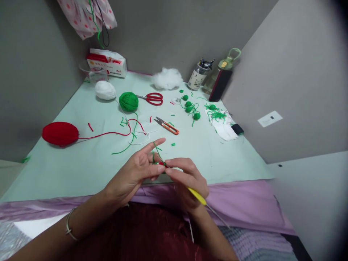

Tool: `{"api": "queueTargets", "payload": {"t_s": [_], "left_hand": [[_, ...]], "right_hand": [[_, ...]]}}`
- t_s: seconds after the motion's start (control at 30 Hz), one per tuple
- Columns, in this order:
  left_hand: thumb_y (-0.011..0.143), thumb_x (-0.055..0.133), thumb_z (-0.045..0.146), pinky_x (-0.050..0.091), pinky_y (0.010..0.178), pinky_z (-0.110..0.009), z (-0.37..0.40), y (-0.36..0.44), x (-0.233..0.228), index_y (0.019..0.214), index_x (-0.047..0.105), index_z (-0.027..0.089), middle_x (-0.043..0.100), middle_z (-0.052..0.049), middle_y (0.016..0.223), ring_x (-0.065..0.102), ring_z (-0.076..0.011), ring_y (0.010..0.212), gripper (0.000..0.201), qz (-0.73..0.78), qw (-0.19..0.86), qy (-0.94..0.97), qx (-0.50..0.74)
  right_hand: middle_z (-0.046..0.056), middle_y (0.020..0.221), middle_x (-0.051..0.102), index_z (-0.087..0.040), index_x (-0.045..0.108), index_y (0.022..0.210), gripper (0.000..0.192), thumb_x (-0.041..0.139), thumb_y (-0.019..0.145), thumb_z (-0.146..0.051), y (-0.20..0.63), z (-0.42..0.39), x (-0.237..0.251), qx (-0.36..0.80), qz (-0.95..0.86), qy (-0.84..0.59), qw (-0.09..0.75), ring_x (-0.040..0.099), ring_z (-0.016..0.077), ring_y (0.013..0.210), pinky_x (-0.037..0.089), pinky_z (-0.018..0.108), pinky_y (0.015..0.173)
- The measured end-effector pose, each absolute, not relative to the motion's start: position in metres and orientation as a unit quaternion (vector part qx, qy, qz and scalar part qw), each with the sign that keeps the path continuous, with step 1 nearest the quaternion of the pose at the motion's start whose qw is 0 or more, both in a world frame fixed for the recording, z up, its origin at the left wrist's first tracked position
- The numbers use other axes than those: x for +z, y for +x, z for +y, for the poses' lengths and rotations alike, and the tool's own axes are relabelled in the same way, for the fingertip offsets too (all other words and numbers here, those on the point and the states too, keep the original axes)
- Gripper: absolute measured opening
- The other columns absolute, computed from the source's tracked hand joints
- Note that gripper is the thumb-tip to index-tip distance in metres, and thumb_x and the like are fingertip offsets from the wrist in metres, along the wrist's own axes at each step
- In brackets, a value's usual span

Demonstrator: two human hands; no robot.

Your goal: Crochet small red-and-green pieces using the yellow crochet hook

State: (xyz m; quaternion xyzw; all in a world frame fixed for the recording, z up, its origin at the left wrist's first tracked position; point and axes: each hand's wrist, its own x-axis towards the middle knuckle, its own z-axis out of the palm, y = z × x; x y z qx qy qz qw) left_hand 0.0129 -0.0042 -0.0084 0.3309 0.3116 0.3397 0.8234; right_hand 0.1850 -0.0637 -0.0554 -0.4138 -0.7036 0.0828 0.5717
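- One red ball of yarn lies at the far left side of the bench, its strand running right toward loose green and white strands.
- A clear plastic tub stands in the far left corner, just in front of a red-and-white tissue pack.
- A white ball of yarn sits near the tub.
- A green ball of yarn lies to its right, near the tip of the red-handled scissors.
- The left hand, at the near middle, pinches a small red and green piece of yarn work between thumb and fingers; its index finger is stretched out with green yarn over it.
- White stuffing is heaped at the far middle, and orange snips lie just beyond the hands.
- The right hand is closed around a hook with a yellow handle, its fingertips meeting the left hand's at the yarn work; the hook's working tip is too small to make out.
- A pen cup stands far right, with small green balls on the nearer side.
- A bottle stands behind a tilted dark phone.
- White tissue lies at the right, beside a small black object.
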Motion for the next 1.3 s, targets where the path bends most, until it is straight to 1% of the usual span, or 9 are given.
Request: {"api": "queueTargets", "payload": {"t_s": [0.13, 0.3, 0.4, 0.5, 0.63, 0.77, 0.93, 1.1, 1.3], "left_hand": [[0.077, 0.087, 0.018, 0.042, 0.059, -0.018, -0.002, 0.011, -0.010, 0.154, 0.049, 0.026, 0.062, 0.005, 0.081, 0.049, -0.0077, 0.065, 0.087, 0.334, 0.761, 0.409, 0.376], [0.081, 0.082, 0.018, 0.047, 0.057, -0.018, -0.004, 0.012, -0.007, 0.154, 0.048, 0.028, 0.061, 0.004, 0.089, 0.050, -0.0059, 0.061, 0.082, 0.376, 0.669, 0.497, 0.405], [0.083, 0.079, 0.020, 0.053, 0.057, -0.020, -0.006, 0.013, -0.006, 0.152, 0.050, 0.029, 0.061, 0.003, 0.093, 0.055, -0.0054, 0.057, 0.075, 0.394, 0.633, 0.522, 0.414], [0.084, 0.078, 0.020, 0.057, 0.063, -0.022, -0.007, 0.013, -0.009, 0.150, 0.053, 0.030, 0.061, 0.004, 0.095, 0.062, -0.0054, 0.057, 0.071, 0.403, 0.602, 0.546, 0.421], [0.084, 0.076, 0.015, 0.058, 0.073, -0.022, -0.007, 0.013, -0.014, 0.146, 0.057, 0.029, 0.062, 0.005, 0.093, 0.070, -0.0076, 0.065, 0.067, 0.406, 0.569, 0.567, 0.436], [0.085, 0.074, 0.013, 0.057, 0.084, -0.025, -0.006, 0.014, -0.015, 0.148, 0.056, 0.030, 0.064, 0.004, 0.094, 0.072, -0.0105, 0.078, 0.068, 0.393, 0.585, 0.558, 0.438], [0.081, 0.081, 0.020, 0.055, 0.086, -0.029, -0.005, 0.014, -0.011, 0.152, 0.051, 0.029, 0.064, 0.002, 0.096, 0.065, -0.0139, 0.087, 0.078, 0.380, 0.662, 0.499, 0.410], [0.081, 0.081, 0.023, 0.053, 0.088, -0.031, -0.005, 0.015, -0.010, 0.152, 0.051, 0.029, 0.063, 0.002, 0.096, 0.063, -0.0150, 0.088, 0.078, 0.381, 0.675, 0.481, 0.410], [0.080, 0.077, 0.015, 0.052, 0.086, -0.028, -0.004, 0.018, -0.011, 0.151, 0.052, 0.026, 0.062, 0.003, 0.092, 0.061, -0.0131, 0.086, 0.076, 0.386, 0.656, 0.494, 0.420]], "right_hand": [[0.006, 0.115, 0.078, -0.035, 0.073, 0.127, 0.033, 0.052, 0.105, -0.023, 0.184, -0.061, -0.047, 0.136, -0.667, -0.390, 0.620, 0.076, 0.0203, 0.099, 0.066, 0.037, 0.078], [0.007, 0.119, 0.078, -0.034, 0.072, 0.128, 0.036, 0.057, 0.101, -0.017, 0.188, -0.067, -0.042, 0.125, -0.690, -0.409, 0.584, 0.077, 0.0203, 0.100, 0.066, 0.035, 0.078], [0.006, 0.116, 0.079, -0.034, 0.073, 0.127, 0.036, 0.057, 0.100, -0.015, 0.187, -0.071, -0.042, 0.114, -0.683, -0.421, 0.585, 0.077, 0.0200, 0.098, 0.066, 0.035, 0.078], [0.005, 0.115, 0.078, -0.034, 0.073, 0.126, 0.037, 0.056, 0.101, -0.012, 0.183, -0.075, -0.042, 0.136, -0.662, -0.433, 0.596, 0.077, 0.0178, 0.097, 0.066, 0.031, 0.075], [0.005, 0.113, 0.077, -0.031, 0.076, 0.119, 0.036, 0.059, 0.098, -0.007, 0.180, -0.078, -0.037, 0.169, -0.632, -0.451, 0.607, 0.076, 0.0165, 0.098, 0.065, 0.029, 0.074], [0.005, 0.105, 0.078, -0.028, 0.076, 0.115, 0.032, 0.060, 0.098, -0.006, 0.179, -0.078, -0.030, 0.196, -0.614, -0.460, 0.612, 0.075, 0.0173, 0.097, 0.065, 0.034, 0.081], [0.002, 0.096, 0.079, -0.027, 0.077, 0.111, 0.029, 0.059, 0.099, -0.008, 0.177, -0.075, -0.027, 0.211, -0.587, -0.458, 0.634, 0.073, 0.0166, 0.093, 0.063, 0.035, 0.080], [0.003, 0.096, 0.078, -0.026, 0.077, 0.111, 0.028, 0.059, 0.099, -0.008, 0.176, -0.076, -0.026, 0.213, -0.589, -0.461, 0.628, 0.073, 0.0167, 0.095, 0.063, 0.034, 0.081], [0.003, 0.098, 0.078, -0.027, 0.078, 0.111, 0.028, 0.060, 0.099, -0.009, 0.172, -0.078, -0.026, 0.234, -0.576, -0.476, 0.622, 0.071, 0.0156, 0.099, 0.060, 0.032, 0.086]]}}
